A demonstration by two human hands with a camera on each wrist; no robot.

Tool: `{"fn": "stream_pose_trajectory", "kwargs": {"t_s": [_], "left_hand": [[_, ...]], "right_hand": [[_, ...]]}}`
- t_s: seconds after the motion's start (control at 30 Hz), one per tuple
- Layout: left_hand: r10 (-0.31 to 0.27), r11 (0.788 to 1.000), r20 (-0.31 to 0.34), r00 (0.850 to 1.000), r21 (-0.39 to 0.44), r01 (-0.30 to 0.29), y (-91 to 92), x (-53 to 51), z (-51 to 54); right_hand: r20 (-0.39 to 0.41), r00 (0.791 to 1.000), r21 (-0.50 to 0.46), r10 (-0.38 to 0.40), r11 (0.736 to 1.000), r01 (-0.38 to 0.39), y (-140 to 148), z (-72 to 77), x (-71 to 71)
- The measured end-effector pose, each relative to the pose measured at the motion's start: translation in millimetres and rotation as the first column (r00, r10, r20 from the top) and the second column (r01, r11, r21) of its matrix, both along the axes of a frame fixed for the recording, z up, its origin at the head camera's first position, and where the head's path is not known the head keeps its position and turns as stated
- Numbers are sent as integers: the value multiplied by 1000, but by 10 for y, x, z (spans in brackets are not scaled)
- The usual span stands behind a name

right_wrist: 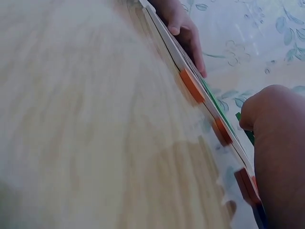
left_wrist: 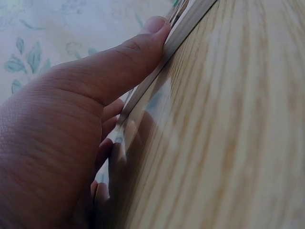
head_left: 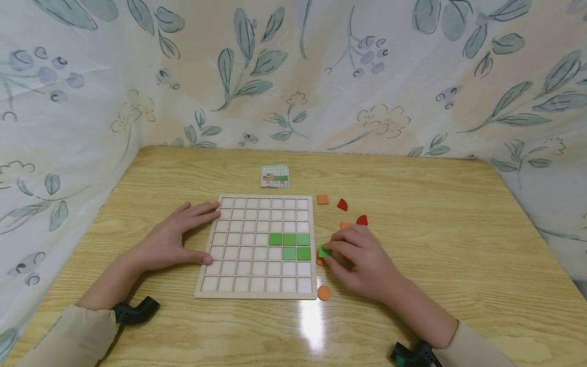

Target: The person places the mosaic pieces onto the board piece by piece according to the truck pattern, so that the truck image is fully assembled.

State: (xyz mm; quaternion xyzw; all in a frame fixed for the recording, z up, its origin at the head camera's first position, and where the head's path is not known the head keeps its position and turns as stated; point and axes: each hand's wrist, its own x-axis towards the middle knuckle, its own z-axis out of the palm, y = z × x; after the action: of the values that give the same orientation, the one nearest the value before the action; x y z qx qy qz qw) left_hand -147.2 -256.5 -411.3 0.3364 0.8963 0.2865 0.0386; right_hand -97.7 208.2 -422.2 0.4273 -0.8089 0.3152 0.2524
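Observation:
A wooden grid board (head_left: 257, 295) lies on the table, with several green squares (head_left: 289, 239) in two rows near its right side. My left hand (head_left: 171, 237) rests against the board's left edge, thumb and fingers spread; in the left wrist view the thumb of that hand (left_wrist: 71, 109) touches the board's side (left_wrist: 176, 43). Just right of the board, my right hand (head_left: 362, 260) pinches a green square (head_left: 324, 251) above an orange piece (head_left: 319, 260). The right wrist view shows this hand (right_wrist: 281, 143) with the green piece (right_wrist: 245, 130) at its fingertips.
Behind the board lies a small pattern card (head_left: 275, 176). Right of the board are an orange square (head_left: 323, 199), red quarter-circles (head_left: 342, 204), an orange piece (head_left: 346, 225) partly behind my right hand, and an orange disc (head_left: 323, 292). A patterned cloth (head_left: 293, 76) hangs behind the table.

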Motion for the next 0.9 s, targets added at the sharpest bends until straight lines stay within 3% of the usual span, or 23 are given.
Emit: {"fn": "stream_pose_trajectory", "kwargs": {"t_s": [0.47,0.9], "left_hand": [[8,1000,-4,1000,-7,-8,-20,-29,-55],[4,1000,3,1000,-8,-4,-13,-26,-37]], "right_hand": [[92,996,63,11,998,-16,-304,22,-74],[60,996,65,67,995,-71,-613,50,-169]]}}
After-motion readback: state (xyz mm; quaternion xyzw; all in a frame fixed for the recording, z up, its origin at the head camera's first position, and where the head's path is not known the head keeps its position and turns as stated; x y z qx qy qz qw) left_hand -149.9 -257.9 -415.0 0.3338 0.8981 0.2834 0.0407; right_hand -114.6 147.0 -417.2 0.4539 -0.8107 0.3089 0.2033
